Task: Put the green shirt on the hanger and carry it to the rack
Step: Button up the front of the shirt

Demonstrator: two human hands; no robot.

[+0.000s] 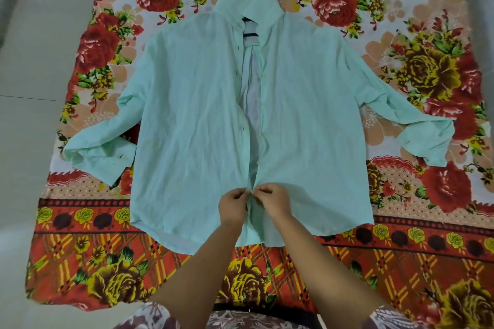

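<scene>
The pale green shirt (192, 104) lies flat, front up, on a flowered cloth, sleeves spread to both sides. A black hanger (250, 27) is inside it; its hook pokes out above the collar and its neck shows in the open front. The front is open from collar down to near the hem. My left hand (232, 204) pinches the left front edge low down, and my right hand (270, 201) pinches the right front edge, the two hands touching at the placket.
The flowered red and orange cloth (427, 248) covers the floor under the shirt. Pale bare floor (32, 61) lies to the left. No rack is in view.
</scene>
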